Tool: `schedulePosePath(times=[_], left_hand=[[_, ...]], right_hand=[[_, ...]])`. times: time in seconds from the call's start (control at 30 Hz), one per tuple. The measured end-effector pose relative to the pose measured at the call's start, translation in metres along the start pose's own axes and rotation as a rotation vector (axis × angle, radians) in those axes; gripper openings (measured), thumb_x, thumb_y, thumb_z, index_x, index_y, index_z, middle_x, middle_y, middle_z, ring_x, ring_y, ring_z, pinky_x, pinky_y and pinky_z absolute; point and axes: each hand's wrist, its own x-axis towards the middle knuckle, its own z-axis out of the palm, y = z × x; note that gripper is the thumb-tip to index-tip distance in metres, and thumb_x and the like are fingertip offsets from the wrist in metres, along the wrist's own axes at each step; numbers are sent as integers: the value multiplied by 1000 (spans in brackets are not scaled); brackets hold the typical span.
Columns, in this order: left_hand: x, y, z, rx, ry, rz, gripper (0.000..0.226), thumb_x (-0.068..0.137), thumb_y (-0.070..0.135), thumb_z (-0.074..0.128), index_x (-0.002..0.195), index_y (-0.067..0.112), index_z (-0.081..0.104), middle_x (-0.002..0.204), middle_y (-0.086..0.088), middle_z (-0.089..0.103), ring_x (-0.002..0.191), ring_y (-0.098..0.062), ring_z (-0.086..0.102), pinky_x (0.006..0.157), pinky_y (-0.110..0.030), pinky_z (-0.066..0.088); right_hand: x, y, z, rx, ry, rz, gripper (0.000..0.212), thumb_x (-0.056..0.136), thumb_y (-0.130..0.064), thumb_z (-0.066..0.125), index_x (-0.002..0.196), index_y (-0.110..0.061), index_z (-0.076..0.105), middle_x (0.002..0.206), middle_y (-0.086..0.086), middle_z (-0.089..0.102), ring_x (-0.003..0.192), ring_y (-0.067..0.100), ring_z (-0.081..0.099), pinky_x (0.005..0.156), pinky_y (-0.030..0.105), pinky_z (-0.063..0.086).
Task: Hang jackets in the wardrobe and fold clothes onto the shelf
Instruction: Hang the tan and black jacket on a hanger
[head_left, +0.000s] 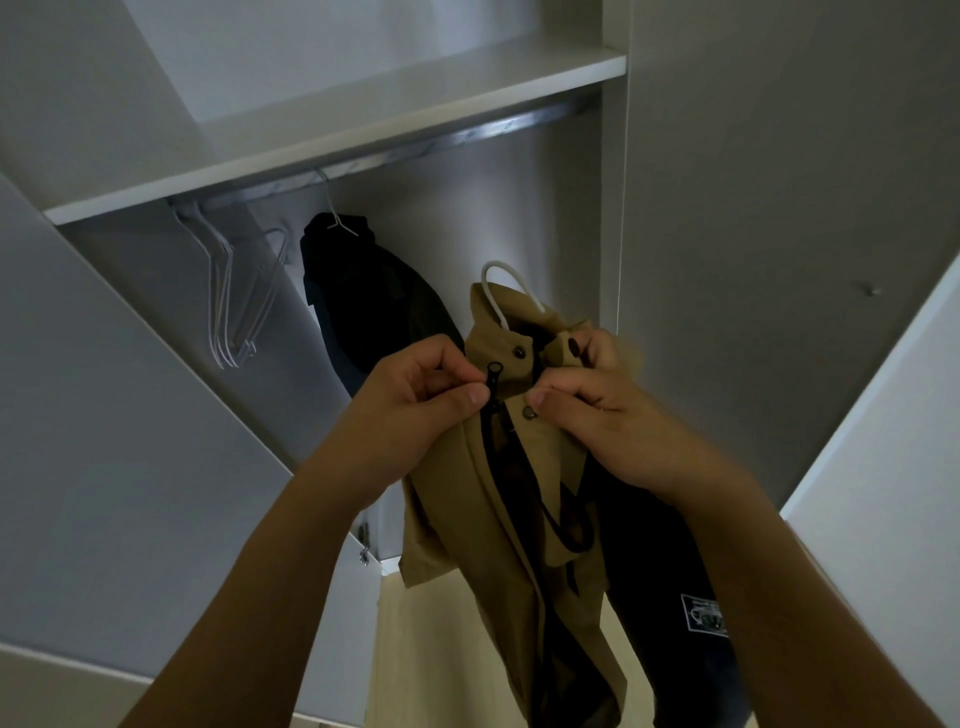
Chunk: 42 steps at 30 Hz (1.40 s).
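I had the tan jacket (498, 467) raised before the open wardrobe, already on a white hanger (496, 291) whose hook poked up at twelve o'clock; my left hand (415, 410) pinched the zip pull (492, 375) at the collar, and my right hand (587, 410) gripped the collar's other edge — closing the front, I judged; a dark jacket (374, 312) already hung at ten o'clock beside bare wire hangers (234, 291). Next, the hook needed lifting onto the rail (467, 137) — free space lay at one o'clock.
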Motion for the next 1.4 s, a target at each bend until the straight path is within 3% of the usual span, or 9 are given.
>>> schedulePosePath(times=[0.2, 0.3, 0.4, 0.6, 0.8, 0.97, 1.13, 1.23, 1.4], left_hand=[[-1, 4, 3, 7, -56, 19, 14, 75, 29, 64, 85, 20, 62, 77, 13, 70, 78, -5, 67, 69, -16, 51], [0, 4, 3, 9, -46, 24, 14, 75, 28, 64, 86, 20, 61, 79, 14, 70, 81, -5, 67, 71, -17, 51], [1, 1, 6, 50, 0, 27, 5, 82, 19, 65, 85, 20, 62, 79, 16, 70, 82, -4, 67, 72, -17, 52], [1, -5, 16, 91, 31, 50, 11, 87, 7, 64, 85, 18, 62, 80, 9, 72, 84, -10, 69, 79, -21, 54], [-1, -11, 20, 56, 71, 60, 4, 81, 19, 66, 85, 19, 65, 82, 9, 73, 86, -11, 69, 80, -22, 54], [2, -18, 26, 432, 204, 208, 14, 93, 14, 60, 87, 25, 65, 85, 18, 64, 87, -2, 59, 79, -20, 45], [-2, -26, 30, 973, 422, 398, 29, 95, 23, 50, 91, 2, 69, 91, -14, 65, 88, -32, 61, 88, -37, 35], [-6, -23, 33, 1135, 444, 414, 36, 92, 26, 49, 89, -3, 70, 91, -22, 67, 83, -41, 65, 88, -40, 35], [-6, -14, 43, 1102, 394, 414, 29, 92, 25, 48, 85, 6, 69, 99, -16, 62, 92, -35, 55, 80, -48, 41]], right_hand=[[1, -1, 2, -5, 58, -16, 27, 94, -29, 56, 70, -35, 66, 112, -16, 34, 109, -17, 32, 90, -3, 25], [2, 2, 6, -8, 146, -19, 31, 94, -30, 55, 65, -37, 63, 112, -10, 35, 107, -16, 31, 93, 3, 25], [3, 1, 7, 52, 149, 16, 35, 94, -30, 54, 62, -38, 64, 108, -17, 34, 106, -16, 33, 96, 8, 26], [4, -2, 1, 97, 57, 49, 29, 92, -23, 60, 69, -36, 70, 110, -15, 37, 105, -17, 37, 84, -5, 28], [6, 1, 10, 74, 209, 30, 29, 88, -21, 65, 66, -40, 70, 108, -14, 36, 103, -16, 35, 86, -4, 27], [7, -2, 16, 250, 309, 91, 24, 88, -21, 65, 68, -32, 73, 115, -13, 38, 99, -16, 42, 83, 3, 37], [9, -7, 19, 299, 358, 84, 21, 88, -22, 66, 71, -33, 73, 124, -7, 37, 121, 4, 37, 106, 24, 34], [12, -7, 20, 355, 428, 82, 26, 88, -21, 67, 68, -36, 74, 122, -10, 37, 121, 4, 38, 103, 21, 36], [16, -2, 29, 348, 537, 62, 26, 89, -20, 67, 69, -36, 73, 122, -8, 36, 116, -4, 38, 90, 9, 37]])
